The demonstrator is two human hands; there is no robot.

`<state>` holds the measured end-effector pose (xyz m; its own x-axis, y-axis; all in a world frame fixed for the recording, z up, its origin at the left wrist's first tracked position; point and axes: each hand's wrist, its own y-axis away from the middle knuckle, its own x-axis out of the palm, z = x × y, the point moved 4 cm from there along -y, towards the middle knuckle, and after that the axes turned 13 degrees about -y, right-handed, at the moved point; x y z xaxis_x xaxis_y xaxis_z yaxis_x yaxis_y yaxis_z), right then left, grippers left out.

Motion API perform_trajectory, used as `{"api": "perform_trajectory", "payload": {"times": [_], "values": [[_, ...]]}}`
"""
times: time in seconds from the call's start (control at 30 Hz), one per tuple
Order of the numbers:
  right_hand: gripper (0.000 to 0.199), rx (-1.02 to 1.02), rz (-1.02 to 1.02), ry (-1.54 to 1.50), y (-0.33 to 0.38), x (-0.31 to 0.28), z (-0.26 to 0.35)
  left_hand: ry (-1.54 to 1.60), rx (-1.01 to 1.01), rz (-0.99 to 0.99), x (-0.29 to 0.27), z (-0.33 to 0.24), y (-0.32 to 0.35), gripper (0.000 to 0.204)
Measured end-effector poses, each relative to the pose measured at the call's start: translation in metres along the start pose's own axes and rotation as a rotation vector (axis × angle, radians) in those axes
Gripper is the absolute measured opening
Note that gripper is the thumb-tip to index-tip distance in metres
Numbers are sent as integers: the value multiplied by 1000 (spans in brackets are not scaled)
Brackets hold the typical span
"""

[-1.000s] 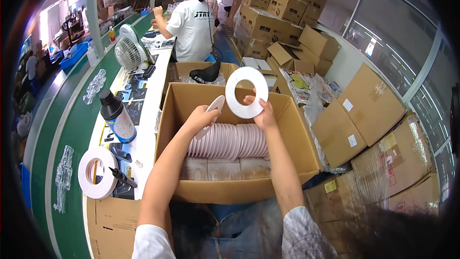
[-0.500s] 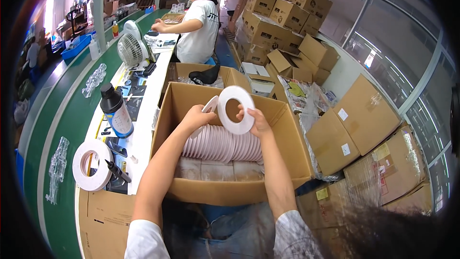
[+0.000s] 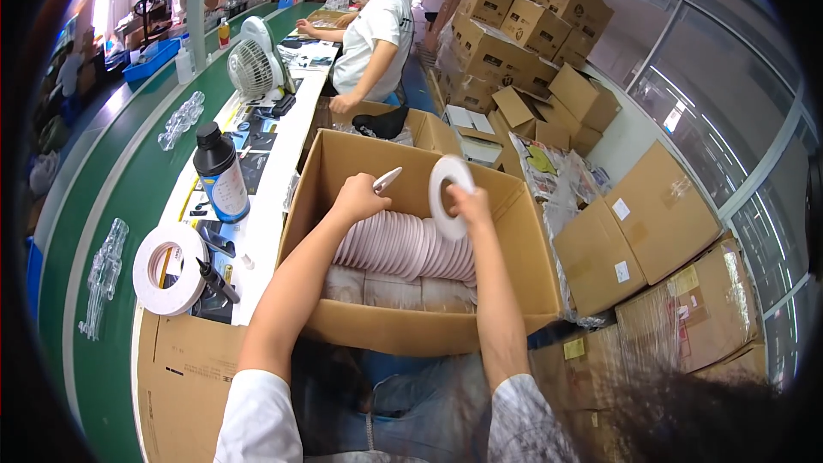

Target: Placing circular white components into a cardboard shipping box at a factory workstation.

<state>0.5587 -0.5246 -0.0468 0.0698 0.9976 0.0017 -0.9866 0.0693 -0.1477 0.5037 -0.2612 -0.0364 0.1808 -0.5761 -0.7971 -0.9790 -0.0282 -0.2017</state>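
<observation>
Cardboard box (image 3: pixel 514 231), half-hidden tape rolls (image 3: pixel 403 244)

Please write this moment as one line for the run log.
left hand: holds thin disc | right hand: holds white ring | over open cardboard box

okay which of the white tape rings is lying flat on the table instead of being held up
The big white ring at the near end of the white table, beside the dark bottle. The right hand holds another ring upright over the open box.

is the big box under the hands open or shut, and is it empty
Open and not empty. The cardboard box has no flaps over its top, and a row of pale flat rings stands on edge inside, over wrapped bundles.
</observation>
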Motion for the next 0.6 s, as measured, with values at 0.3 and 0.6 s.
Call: {"api": "perform_trajectory", "payload": {"times": [0.3,0.6], "values": [[12,-503,166,355,64,45,-6,-194,-56,75,26,28,-3,37],[18,-841,257,394,75,38,9,-257,95,228,26,21,-5,34]]}}
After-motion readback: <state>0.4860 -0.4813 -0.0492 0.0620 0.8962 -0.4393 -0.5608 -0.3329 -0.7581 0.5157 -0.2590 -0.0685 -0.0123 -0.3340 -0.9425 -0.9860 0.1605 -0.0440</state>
